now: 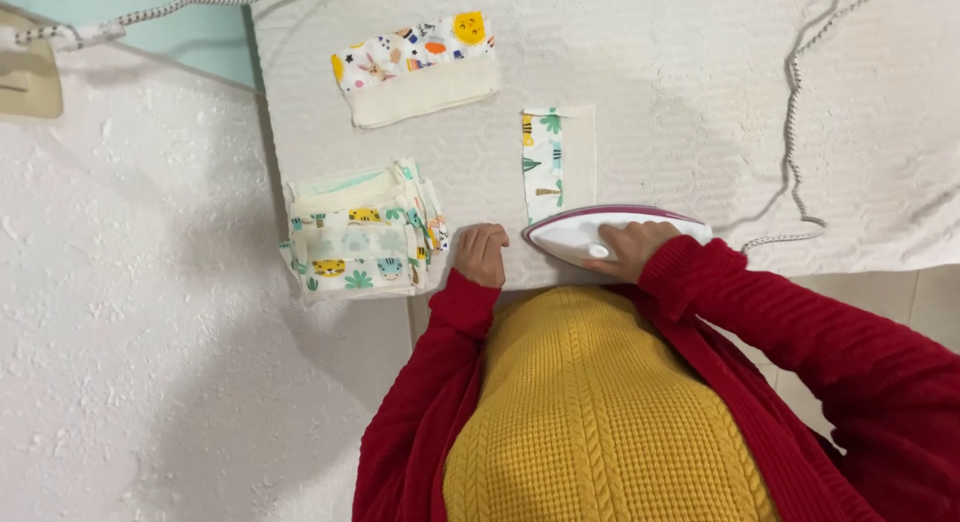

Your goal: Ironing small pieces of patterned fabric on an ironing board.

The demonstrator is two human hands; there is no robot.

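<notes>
Red knit sleeves frame the near edge, and the right hand point(630, 250) is closed round the handle of a white and purple iron point(610, 227), its nose pointing to 9 o'clock. Judging by its bulk, the iron is the heavy, rigid item here, hot underneath, and the handle on top is the only safe place to grip it. Its soleplate sits on the near end of a narrow fabric strip point(555, 157) printed with small animals down one side; that cloth looks thin, limp and light, likely to shift or crease unless pinned flat. The left hand point(482, 254) rests curled, knuckles down, on the table point(680, 72) just at 9 o'clock of the iron, holding nothing. Further toward 9 o'clock lies a stack of folded printed pieces point(360, 247). At 11 o'clock, farther off, lies another folded printed piece point(415, 67). Padded white cloth covers the table, soft and textured. A braided cord point(795, 112) snakes away at 2 o'clock. White rough flooring surrounds it.
</notes>
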